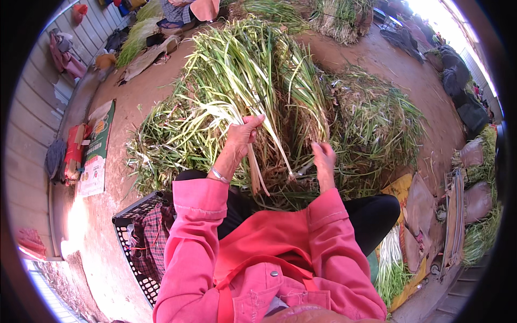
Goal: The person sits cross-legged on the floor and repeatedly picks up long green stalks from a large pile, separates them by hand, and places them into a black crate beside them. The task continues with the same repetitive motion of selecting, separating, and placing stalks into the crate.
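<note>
My left hand point(242, 133), with a metal bracelet at the wrist, is closed on several long allium-like stalks point(270, 129). Their pale stems hang down towards my lap and their leaves fan out ahead. A large heap of green, leafy stalks point(238, 60) lies right before me, with roots and dry leaves mixed in. To the right, my right hand point(324, 160) is beside the heap, thumb and fingers bent close together. Whether anything is pinched in it cannot be told. Just left of it is a short white stem point(305, 167).
A black plastic crate point(137, 242) holding checked cloth stands at my left. Cleaned white-stemmed stalks point(391, 258) lie on yellow sheeting point(412, 282) at my right, near a wheeled cart point(454, 218). Another person point(177, 12) sits ahead by more bundles.
</note>
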The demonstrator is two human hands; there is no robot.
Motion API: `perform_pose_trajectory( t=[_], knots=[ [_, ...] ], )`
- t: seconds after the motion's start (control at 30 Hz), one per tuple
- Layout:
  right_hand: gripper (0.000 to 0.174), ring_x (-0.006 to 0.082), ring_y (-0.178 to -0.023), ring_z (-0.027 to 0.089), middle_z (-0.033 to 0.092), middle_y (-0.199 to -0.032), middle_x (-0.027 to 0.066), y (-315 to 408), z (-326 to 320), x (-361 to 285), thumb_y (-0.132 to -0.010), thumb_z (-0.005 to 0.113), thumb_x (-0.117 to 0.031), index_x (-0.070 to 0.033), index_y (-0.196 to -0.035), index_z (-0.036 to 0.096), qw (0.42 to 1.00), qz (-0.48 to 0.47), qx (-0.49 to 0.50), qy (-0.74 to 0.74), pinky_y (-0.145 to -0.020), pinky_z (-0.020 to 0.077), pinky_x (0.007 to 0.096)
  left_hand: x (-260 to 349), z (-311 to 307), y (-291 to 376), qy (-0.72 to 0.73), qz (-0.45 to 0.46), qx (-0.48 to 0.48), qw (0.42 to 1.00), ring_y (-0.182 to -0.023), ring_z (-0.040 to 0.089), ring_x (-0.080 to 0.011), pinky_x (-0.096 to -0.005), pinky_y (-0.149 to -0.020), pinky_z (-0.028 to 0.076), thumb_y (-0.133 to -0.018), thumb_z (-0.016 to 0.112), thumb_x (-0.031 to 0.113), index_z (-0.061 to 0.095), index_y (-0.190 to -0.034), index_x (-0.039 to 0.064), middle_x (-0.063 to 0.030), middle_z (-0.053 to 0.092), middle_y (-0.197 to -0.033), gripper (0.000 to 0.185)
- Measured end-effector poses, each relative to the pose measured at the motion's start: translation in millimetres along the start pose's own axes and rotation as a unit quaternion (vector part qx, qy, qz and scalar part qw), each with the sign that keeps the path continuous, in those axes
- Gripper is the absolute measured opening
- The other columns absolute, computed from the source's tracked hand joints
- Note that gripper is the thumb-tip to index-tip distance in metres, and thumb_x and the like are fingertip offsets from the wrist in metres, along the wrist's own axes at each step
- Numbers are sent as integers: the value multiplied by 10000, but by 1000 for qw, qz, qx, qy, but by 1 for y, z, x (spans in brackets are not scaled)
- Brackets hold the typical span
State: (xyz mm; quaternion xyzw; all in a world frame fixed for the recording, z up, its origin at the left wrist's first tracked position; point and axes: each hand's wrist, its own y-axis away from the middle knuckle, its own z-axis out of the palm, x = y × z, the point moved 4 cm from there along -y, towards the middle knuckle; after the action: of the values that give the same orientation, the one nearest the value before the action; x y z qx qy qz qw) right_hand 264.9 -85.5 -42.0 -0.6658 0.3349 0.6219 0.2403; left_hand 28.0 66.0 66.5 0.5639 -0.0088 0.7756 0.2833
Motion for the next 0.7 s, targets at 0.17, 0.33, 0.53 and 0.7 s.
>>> perform_pose_trajectory(
  t=[0.17, 0.33, 0.53, 0.7],
  knots=[
    [289, 108, -599, 524, 602, -716, 54, 36, 86, -102, -813, 653, -259, -8, -938, 581, 956, -113, -269, 45, -530, 420, 258, -7, 5, 2, 32, -29, -43, 998, -482, 423, -17, -143, -377, 260, -815, 701, 205, 636, -857, 69, 22, 603, -743, 156],
    [180, 42, -596, 486, 574, -682, -8, 44, 90, -138, -861, 597, -199, -38, -941, 603, 958, -88, -274, 0, -528, 350, 203, -8, 0, 2, 45, -30, -66, 996, -489, 452, -31, -152, -371, 266, -821, 666, 140, 649, -908, 31, -1, 622, -738, 140],
    [303, 10, -573, 367, 488, -685, -61, 74, 81, -125, -846, 611, -329, -58, -971, 660, 865, 56, -491, -83, -510, 254, 166, -9, -4, -6, 90, -83, 44, 992, -428, 401, -52, -172, -333, 261, -796, 633, 93, 609, -774, 34, -32, 592, -648, 66],
    [205, 10, -498, 368, 521, -657, -23, 76, 27, -127, -842, 582, -148, 37, -908, 639, 884, 15, -423, -198, -458, 265, 172, 23, -42, -28, 189, -18, 172, 967, -424, 447, -58, -153, -326, 245, -815, 592, 45, 569, -793, -1, -71, 598, -616, 56]
  ],
)
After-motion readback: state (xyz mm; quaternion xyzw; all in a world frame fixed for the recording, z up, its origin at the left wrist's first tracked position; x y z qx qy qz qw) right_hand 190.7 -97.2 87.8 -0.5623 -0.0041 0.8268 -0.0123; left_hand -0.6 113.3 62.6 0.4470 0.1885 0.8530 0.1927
